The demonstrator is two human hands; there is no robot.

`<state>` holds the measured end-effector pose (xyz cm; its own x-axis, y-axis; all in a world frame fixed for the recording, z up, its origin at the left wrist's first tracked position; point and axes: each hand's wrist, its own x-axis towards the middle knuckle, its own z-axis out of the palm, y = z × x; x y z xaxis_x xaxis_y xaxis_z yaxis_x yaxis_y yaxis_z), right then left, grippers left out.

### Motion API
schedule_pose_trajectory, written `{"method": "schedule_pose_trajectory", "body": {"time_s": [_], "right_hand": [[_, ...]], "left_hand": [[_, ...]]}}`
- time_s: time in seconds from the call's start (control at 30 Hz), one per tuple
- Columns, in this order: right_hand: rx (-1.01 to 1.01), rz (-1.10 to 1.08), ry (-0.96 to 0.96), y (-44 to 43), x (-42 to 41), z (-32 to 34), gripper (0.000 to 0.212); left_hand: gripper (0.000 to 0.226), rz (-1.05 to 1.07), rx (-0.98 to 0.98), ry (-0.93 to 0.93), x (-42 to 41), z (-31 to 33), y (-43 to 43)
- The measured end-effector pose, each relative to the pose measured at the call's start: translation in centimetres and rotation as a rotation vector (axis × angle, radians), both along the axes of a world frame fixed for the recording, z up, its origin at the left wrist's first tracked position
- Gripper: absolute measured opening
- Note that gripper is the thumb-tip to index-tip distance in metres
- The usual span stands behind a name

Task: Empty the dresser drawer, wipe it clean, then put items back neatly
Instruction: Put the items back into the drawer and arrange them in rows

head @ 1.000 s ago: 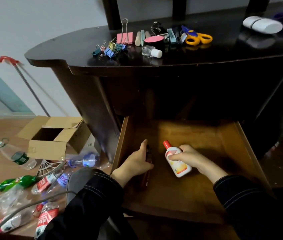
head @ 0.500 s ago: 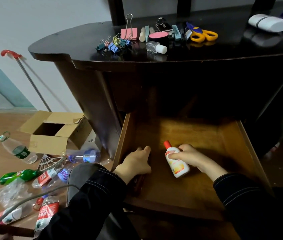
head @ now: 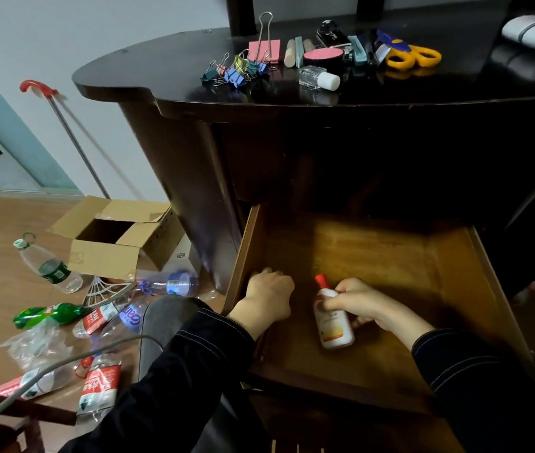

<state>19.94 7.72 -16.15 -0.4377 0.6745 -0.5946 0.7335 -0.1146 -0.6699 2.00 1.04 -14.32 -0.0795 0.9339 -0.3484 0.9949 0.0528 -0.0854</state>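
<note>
White bottle (head: 333, 325) sits near the front edge of the drawer (head: 248, 243), held by the right hand (head: 354, 300). Left hand (head: 267, 297) is by the left wall; I can't tell if it holds anything. Emptying looks nearly done, so lift the bottle out next.
</note>
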Motion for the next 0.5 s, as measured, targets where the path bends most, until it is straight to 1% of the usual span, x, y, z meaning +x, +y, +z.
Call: {"method": "schedule_pose_trajectory", "body": {"time_s": [0.03,0.13,0.27,0.3,0.4,0.43,0.5], "right_hand": [[-0.022,0.015,0.002,-0.4,-0.5,-0.1,0.029],[-0.100,0.003,0.026,-1.6,-2.3,-0.3,0.049],[-0.111,0.005,0.007,-2.9,-4.4,-0.5,0.048],[-0.130,0.000,0.018,-3.1,-4.7,-0.7,0.052],[-0.132,-0.003,0.057,-3.4,-5.3,-1.1,0.076],[-0.115,0.008,0.054,-3.5,-5.4,-1.3,0.079],[-0.096,0.037,0.035,-3.5,-5.3,-1.4,0.079]], "left_hand": [[0.027,0.014,-0.005,-0.015,-0.1,0.1,0.0],[0.026,0.062,-0.006,-0.078,-0.4,0.4,0.1],[0.027,0.098,0.017,-0.102,-0.4,0.5,0.0],[0.026,0.107,0.025,-0.101,-0.3,0.5,-0.1],[0.021,0.131,0.062,-0.105,-0.3,0.5,-0.2],[0.019,0.142,0.068,-0.108,-0.3,0.5,-0.2],[0.018,0.158,0.067,-0.107,-0.2,0.6,-0.2]]}}
